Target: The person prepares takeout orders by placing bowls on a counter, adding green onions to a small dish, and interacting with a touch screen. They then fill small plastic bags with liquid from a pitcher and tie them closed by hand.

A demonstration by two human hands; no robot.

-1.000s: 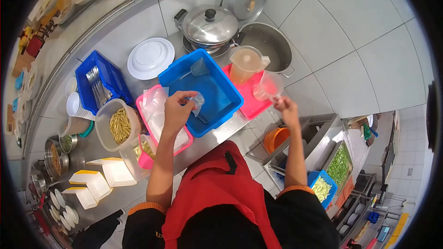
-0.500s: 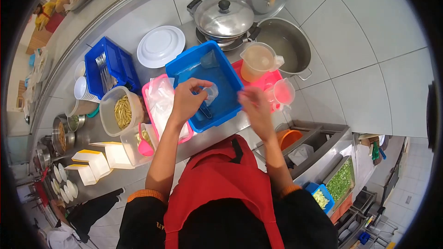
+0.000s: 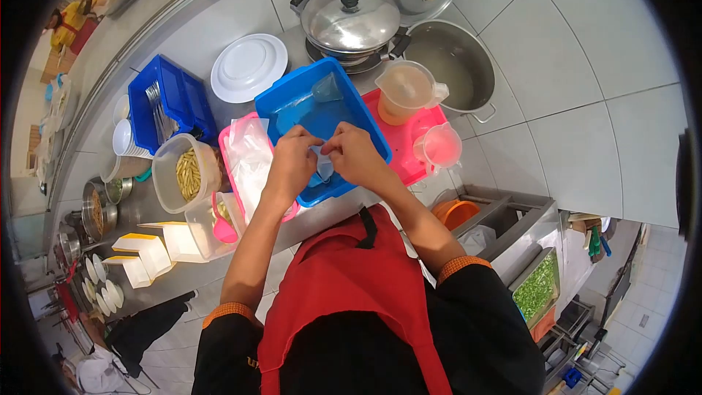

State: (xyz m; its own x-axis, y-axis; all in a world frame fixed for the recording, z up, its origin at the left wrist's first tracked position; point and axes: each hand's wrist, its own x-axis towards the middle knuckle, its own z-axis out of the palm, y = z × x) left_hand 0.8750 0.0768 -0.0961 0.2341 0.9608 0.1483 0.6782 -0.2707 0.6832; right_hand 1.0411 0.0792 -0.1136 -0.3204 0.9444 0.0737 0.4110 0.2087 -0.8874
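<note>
Both hands meet over the near part of a blue tray [image 3: 369,128]. Between them hangs a small clear plastic bag [image 3: 324,167]. My left hand [image 3: 292,163] pinches its top from the left, and my right hand [image 3: 355,155] has its fingers closed on it from the right. Another clear bag [image 3: 325,88] lies at the tray's far end. Left of the tray, a pink tray [image 3: 225,148] holds a stack of plastic bags [image 3: 248,157]. On the right, a red tray [image 3: 398,150] carries a jug of brownish liquid [image 3: 404,91] and a smaller pink jug [image 3: 439,148].
A lidded pot [image 3: 349,22], an open pot [image 3: 457,66] and white plates [image 3: 248,67] stand behind. Cutlery in a blue basket [image 3: 194,99], a tub of yellowish pieces [image 3: 188,174] and paper boxes [image 3: 150,252] are at left. An orange container [image 3: 453,216] is at right.
My right hand has moved left from the tray's right edge to meet my left hand at the small bag. The view has shifted slightly.
</note>
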